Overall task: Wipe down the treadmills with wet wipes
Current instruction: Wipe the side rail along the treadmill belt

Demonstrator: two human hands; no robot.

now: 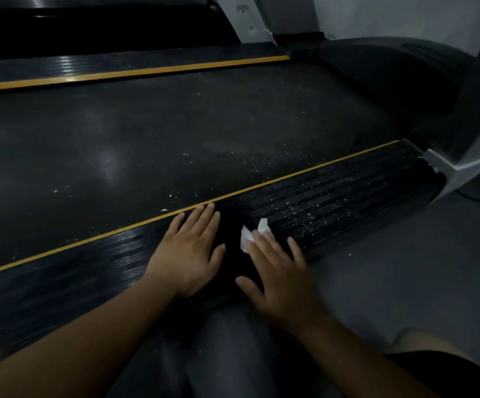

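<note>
Two bare hands lie on the near side rail (pixel 333 196) of a treadmill, seen from the head camera looking down in dim light. Beyond the rail a yellow stripe (pixel 290 175) edges the wide dark belt (pixel 161 139), which carries pale specks and glare patches; a second yellow-edged rail (pixel 118 64) runs along its far side. At the right end sit a dark motor cover (pixel 391 67) and a pale upright (pixel 463 165), whose top is cut off by the frame. Grey floor (pixel 391 268) lies on the near side of the rail, and a dark-clad knee (pixel 227 346) rises between the forearms, hiding the rail's edge there. White crumbs dust the ribbed rail to the right of the hands; the stretch to the left looks darker and smeared by blur. The left hand (pixel 188 254) rests flat and released, palm down, fingers spread, fingertips touching the stripe. The right hand (pixel 279 271) is also flat, fingers extended, pressing a white wipe (pixel 251 234) against the rail rather than gripping it; most of the wipe is hidden under the fingers, with crumpled corners showing past the fingertips. Both forearms reach in from the bottom edge.
</note>
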